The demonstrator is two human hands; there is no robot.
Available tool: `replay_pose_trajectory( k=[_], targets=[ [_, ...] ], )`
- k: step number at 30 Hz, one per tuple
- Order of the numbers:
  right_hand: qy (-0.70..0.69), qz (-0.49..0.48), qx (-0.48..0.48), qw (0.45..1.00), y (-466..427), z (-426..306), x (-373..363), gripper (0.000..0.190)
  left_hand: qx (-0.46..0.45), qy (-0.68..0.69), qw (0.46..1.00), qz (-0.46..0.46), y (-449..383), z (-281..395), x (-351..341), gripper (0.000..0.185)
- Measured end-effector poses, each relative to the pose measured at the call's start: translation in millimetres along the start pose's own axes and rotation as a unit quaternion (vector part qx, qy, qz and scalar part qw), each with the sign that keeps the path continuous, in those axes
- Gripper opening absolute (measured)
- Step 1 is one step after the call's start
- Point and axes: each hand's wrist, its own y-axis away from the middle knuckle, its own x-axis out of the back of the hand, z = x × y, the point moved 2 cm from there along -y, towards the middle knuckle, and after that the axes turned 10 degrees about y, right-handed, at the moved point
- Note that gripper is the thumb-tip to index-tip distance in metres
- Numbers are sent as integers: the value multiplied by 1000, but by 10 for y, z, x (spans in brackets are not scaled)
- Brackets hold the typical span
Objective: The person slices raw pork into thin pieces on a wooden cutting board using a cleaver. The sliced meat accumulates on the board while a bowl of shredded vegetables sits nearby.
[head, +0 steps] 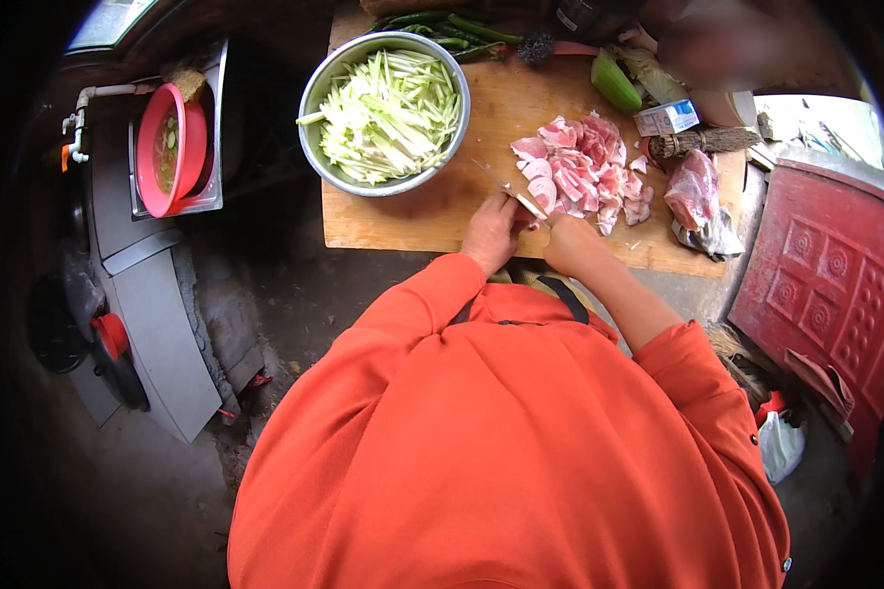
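Note:
My right hand (574, 245) grips a kitchen knife (528, 205), its blade angled up and to the left over the wooden cutting board (412, 224). Beside the blade, my left hand (490, 232) presses with bent fingers on a small piece of raw meat (524, 215), mostly hidden by the hand and knife. Just beyond the knife lies a loose pile of sliced raw meat (582, 169), pink with pale fat. A larger uncut piece of meat (694, 191) rests at the board's right, partly on a plastic bag (709, 234).
A metal bowl (311, 151) heaped with shredded green vegetable (387, 114) stands at the board's left. Green chili peppers (457, 33), a cut green vegetable piece (614, 82), a small carton (667, 118) and a tied twig bundle (703, 141) lie behind. A pink basin (147, 169) sits in the sink (217, 158).

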Motion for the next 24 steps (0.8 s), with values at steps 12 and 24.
replay_pose_trajectory(
  k=[12, 24],
  targets=[
    [-24, 51, -9, 998, 46, 63, -263, 35, 29, -52, 998, -12, -32, 131, 28, 35],
    [8, -32, 17, 999, -60, 179, -132, 33, 34, -46, 998, 26, -9, 113, -76, 22]
  ],
)
